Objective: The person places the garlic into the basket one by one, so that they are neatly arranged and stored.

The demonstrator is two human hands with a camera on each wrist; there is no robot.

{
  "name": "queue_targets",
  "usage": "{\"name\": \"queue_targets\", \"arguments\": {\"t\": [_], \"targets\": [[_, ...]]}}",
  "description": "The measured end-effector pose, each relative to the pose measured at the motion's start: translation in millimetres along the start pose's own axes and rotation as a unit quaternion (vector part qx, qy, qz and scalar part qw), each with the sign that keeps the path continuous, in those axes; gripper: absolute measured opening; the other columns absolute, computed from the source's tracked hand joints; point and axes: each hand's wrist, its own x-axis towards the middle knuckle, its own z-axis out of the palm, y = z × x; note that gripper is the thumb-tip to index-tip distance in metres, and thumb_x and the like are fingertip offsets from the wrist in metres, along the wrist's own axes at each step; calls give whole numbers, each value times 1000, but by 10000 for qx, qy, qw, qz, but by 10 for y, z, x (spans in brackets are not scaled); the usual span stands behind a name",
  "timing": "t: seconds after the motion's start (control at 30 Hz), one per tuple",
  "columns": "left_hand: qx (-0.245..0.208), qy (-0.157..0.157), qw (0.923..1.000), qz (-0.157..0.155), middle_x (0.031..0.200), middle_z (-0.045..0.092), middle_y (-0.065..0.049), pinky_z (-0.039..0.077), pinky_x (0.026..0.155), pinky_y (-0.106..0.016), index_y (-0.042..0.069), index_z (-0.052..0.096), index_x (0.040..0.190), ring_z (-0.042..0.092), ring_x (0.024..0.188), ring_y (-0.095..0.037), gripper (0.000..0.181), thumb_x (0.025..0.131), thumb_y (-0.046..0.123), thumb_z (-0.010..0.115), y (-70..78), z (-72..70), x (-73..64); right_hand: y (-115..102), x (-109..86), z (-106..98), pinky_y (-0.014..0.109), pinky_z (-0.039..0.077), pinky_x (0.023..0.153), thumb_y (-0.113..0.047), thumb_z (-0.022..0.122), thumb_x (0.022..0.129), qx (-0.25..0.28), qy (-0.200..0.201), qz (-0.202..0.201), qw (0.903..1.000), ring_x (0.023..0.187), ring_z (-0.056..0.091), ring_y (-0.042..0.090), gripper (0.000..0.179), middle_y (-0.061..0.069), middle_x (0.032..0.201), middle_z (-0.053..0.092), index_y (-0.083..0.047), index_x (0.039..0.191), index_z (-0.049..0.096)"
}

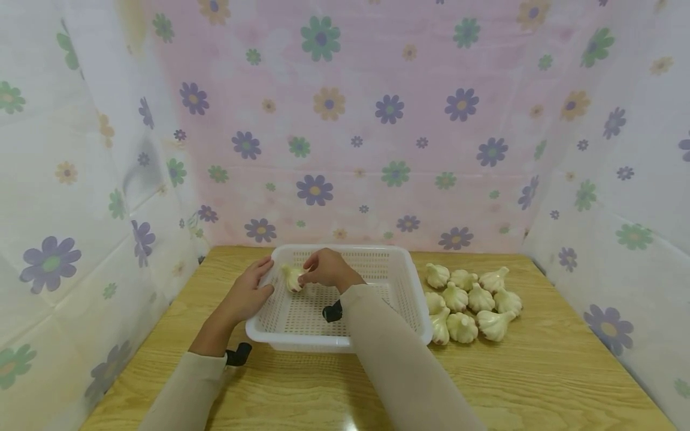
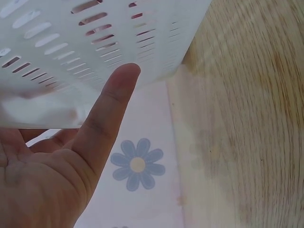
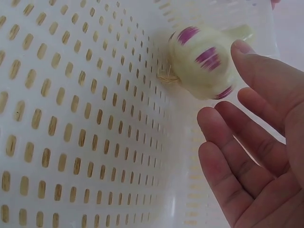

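A white plastic basket (image 1: pixel 323 341) with slotted walls stands on the table. Inside, near its left wall, lies one garlic bulb (image 3: pixel 202 61), pale with purple streaks, a tuft of roots and a stub of stem. My right hand (image 1: pixel 327 269) reaches into the basket beside this bulb. In the right wrist view its fingers are spread and loosely bent, with the thumb tip near the stem. My left hand (image 1: pixel 249 293) rests against the basket's left side. Its straight thumb (image 2: pixel 111 102) lies along the slotted wall, and its other fingers are partly hidden at the rim.
Several garlic bulbs (image 1: pixel 469 302) lie clustered on the wood-grain table (image 1: pixel 302 389), right of the basket. Flowered cloth (image 1: pixel 350 149) encloses the table at the back and both sides. A black camera mount shows at each wrist.
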Motion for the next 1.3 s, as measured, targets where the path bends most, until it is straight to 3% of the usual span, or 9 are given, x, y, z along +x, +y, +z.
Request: {"name": "queue_targets", "arguments": {"t": [0.27,0.43,0.63,0.93,1.3], "targets": [[-8,-8,10000,-69,170,23,-20,33,118,-63,-7,31,159,25,154,-46,67,97,8,53,-11,2,6,-12,4,-12,37,59,83,-35,86,84,-1,-22,13,10000,82,70,13,37,0,104,76,-16,113,76],[-32,-48,10000,-75,170,23,-21,34,117,-63,-8,31,158,27,153,-46,67,97,7,54,1,1,12,-36,-37,-51,38,58,86,-39,86,84,-188,-17,19,9998,93,68,15,38,-3,105,74,-17,114,76],[22,-43,10000,-57,170,23,-21,34,116,-65,-8,32,158,25,154,-47,66,97,6,55,10,-19,7,-106,-118,-148,40,58,90,-40,83,86,-377,77,-270,9989,102,68,20,43,1,112,74,-16,121,75],[-186,-127,9995,-223,172,21,-16,46,107,-61,-4,31,160,33,151,-46,67,99,7,57,-2,-12,-9,-173,-231,-252,43,58,92,-41,81,89,-219,340,-569,9976,106,68,22,45,5,117,75,-15,125,74],[-184,-153,9996,-118,172,20,-17,41,113,-60,-6,31,159,26,154,-44,67,98,7,56,-21,-5,17,-195,-360,-395,39,60,85,-43,79,90,54,637,-729,9953,105,71,21,46,1,117,73,-15,126,74]]}}
